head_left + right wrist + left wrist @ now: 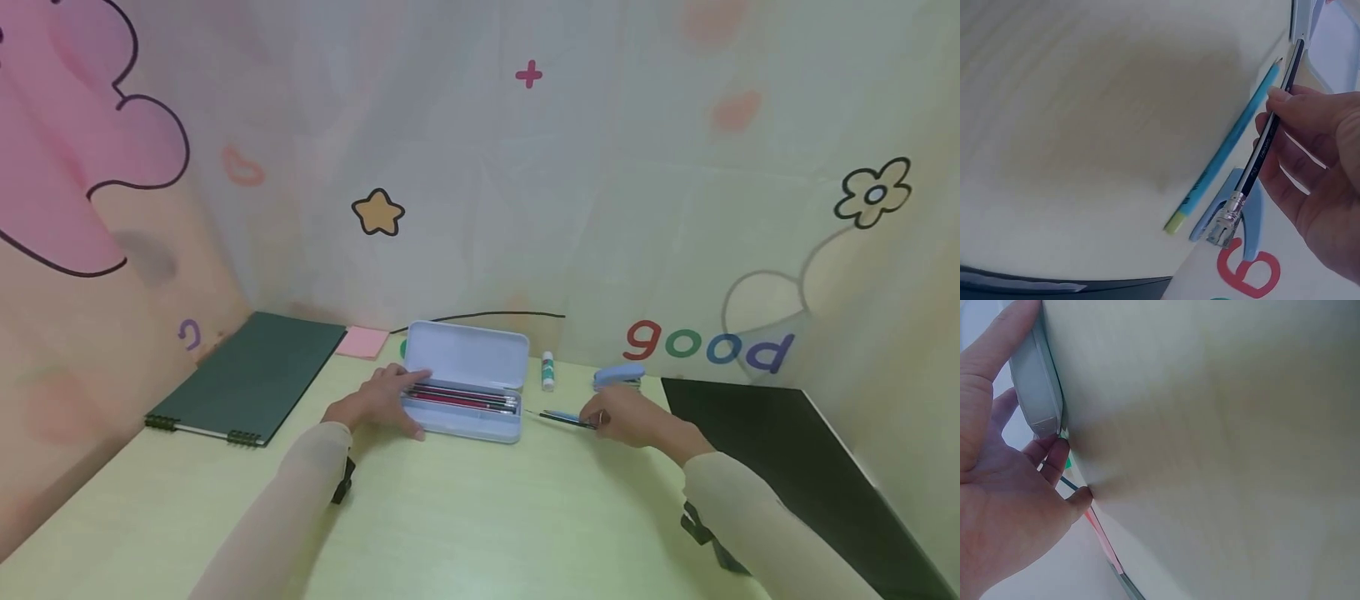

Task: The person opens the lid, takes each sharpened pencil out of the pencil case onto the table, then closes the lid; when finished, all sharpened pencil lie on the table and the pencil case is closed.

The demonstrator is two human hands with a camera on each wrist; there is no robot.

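Black pencil [1267, 147] — pinched in right hand [628, 418], left hand [375, 400] flat, steadying pencil case [468, 392]

The case [480, 358] is pale blue-grey, the notebook [251, 375] dark green, the sticky pad [363, 342] pink, one pencil [1225, 149] light blue, another pencil [1269, 140] black.
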